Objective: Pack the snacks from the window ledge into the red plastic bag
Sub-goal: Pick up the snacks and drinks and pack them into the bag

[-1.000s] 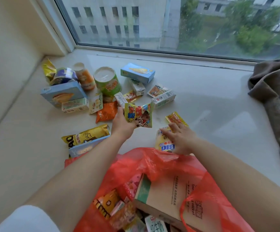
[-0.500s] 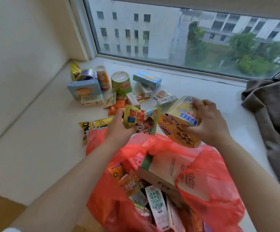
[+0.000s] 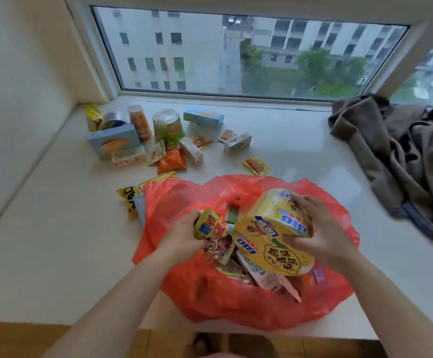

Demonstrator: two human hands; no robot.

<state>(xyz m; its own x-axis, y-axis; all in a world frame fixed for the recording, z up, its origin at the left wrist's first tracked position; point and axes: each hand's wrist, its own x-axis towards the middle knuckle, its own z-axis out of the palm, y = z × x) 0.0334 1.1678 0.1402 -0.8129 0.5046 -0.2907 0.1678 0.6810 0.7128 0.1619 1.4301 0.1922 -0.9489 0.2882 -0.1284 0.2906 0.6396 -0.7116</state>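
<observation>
I am looking down at a pale window ledge (image 3: pixel 42 241) with a red plastic bag (image 3: pixel 236 303) open at its near edge, directly under my hands. The bag is thin, translucent and crumpled, its mouth spread wide, and it already holds a jumble of colourful snack packets. My left hand (image 3: pixel 181 235) has its fingers curled round a small yellow packet (image 3: pixel 211 229) printed with cartoon figures, held over the left side of the bag's mouth. My right hand (image 3: pixel 318 228) grips a large yellow round tub (image 3: pixel 274 236) with blue and white lettering, thumb below and fingers over the top; the tub is tilted so its lid faces me, above the middle of the bag and touching the small packet. Further back on the ledge, towards the left corner, more snacks remain: a pale blue box (image 3: pixel 113 144) standing upright, a green cup (image 3: pixel 167 125), an orange bottle (image 3: pixel 140 122), an orange pouch (image 3: pixel 171 162), several small cartons, and a yellow bar wrapper (image 3: pixel 130 196) partly tucked under the bag's left edge. One small yellow sachet (image 3: pixel 256 165) lies alone just beyond the bag. A brown garment (image 3: pixel 391 151) is heaped on the right of the ledge.
</observation>
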